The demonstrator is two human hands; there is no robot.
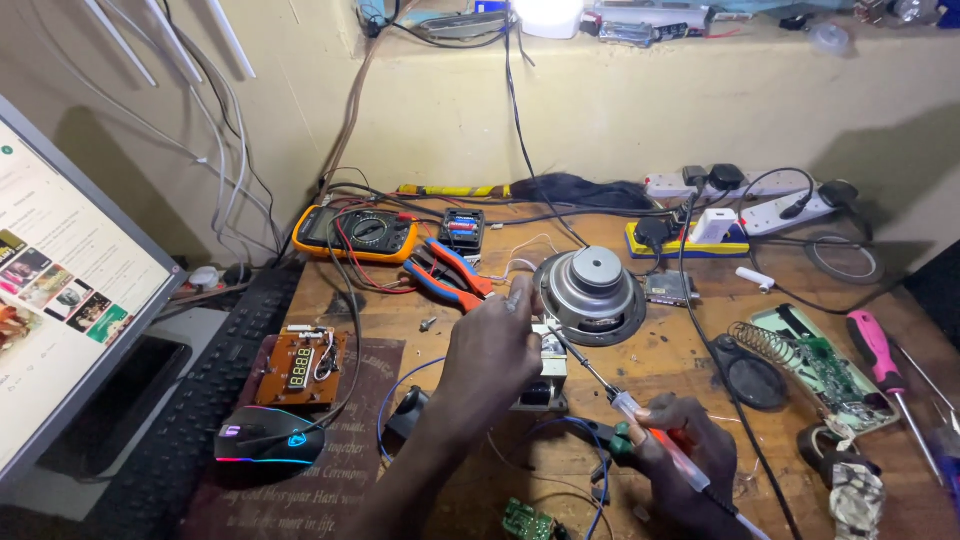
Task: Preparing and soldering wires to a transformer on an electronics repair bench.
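At the far left a monitor (60, 290) leans over a black keyboard (200, 400), and beside them a lit mouse (265, 440) sits just below a small brown circuit board (300, 367) with a number display. Behind these lie an orange multimeter (355, 233) with red leads and a pair of red-handled pliers (450, 272). In the middle the left hand (495, 345) is closed, its fingertips pinched on something thin near the top of a pale electronic unit (545, 375) that rests on the wooden bench (660, 370), touching the rim of a grey speaker (592, 290). Just right of it, the right hand (680, 455) is curled tight around a soldering iron (640, 425), whose tip points up-left at that unit. To my eye the risk is the tip: a slip could bring it onto the left fingers or the blue wires (400, 385) looping close by, and the tangle of cords could snag the iron's cable. Further right lie a green board (825, 365) on a pale tray, a coil stand and a pink screwdriver (878, 352). The left hand hides the exact joint, what it pinches is too small to tell, and the monitor is cut off by the frame.
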